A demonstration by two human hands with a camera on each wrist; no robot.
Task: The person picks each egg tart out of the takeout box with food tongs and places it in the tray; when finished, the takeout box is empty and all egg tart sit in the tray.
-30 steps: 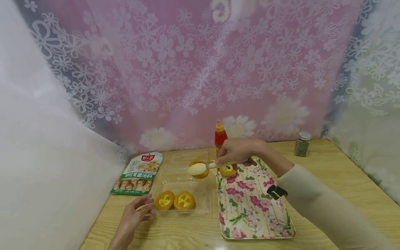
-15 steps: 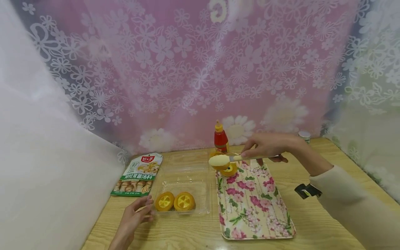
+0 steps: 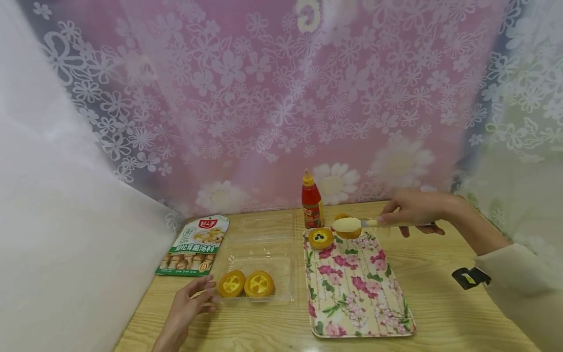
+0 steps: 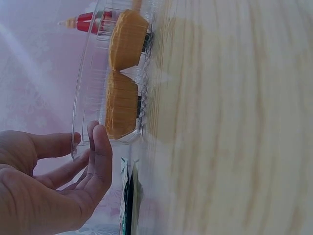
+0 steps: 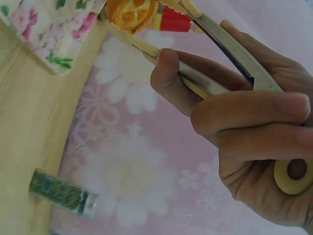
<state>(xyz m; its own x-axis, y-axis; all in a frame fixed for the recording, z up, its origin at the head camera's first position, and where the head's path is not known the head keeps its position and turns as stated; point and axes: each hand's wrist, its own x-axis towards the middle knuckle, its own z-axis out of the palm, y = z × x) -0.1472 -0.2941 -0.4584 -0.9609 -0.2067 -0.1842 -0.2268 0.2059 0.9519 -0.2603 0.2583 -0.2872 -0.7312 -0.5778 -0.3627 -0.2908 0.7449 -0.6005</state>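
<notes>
In the head view my right hand [image 3: 413,210] grips tongs [image 3: 371,223] with pale tips. Between those tips is an egg tart [image 5: 133,13], over the far edge of the floral tray [image 3: 358,288]. Another egg tart [image 3: 320,238], dotted with dark berries, sits at the tray's far left corner. My left hand [image 3: 189,305] is at the near left corner of a clear plastic container [image 3: 283,269]; its thumb and fingers pinch the rim in the left wrist view. Two egg tarts, the left [image 3: 231,283] and the right [image 3: 259,283], lie side by side in the container.
A red sauce bottle [image 3: 312,203] with a yellow cap stands just behind the tray. The green and white mushroom seasoning packet [image 3: 191,247] lies left of the container. In the right wrist view, a jar of dried green herbs [image 5: 62,192] stands near the table's back edge.
My right hand has carried the tongs and egg tart rightward, from above the container to over the tray's far end. My left hand has stayed at the container's corner.
</notes>
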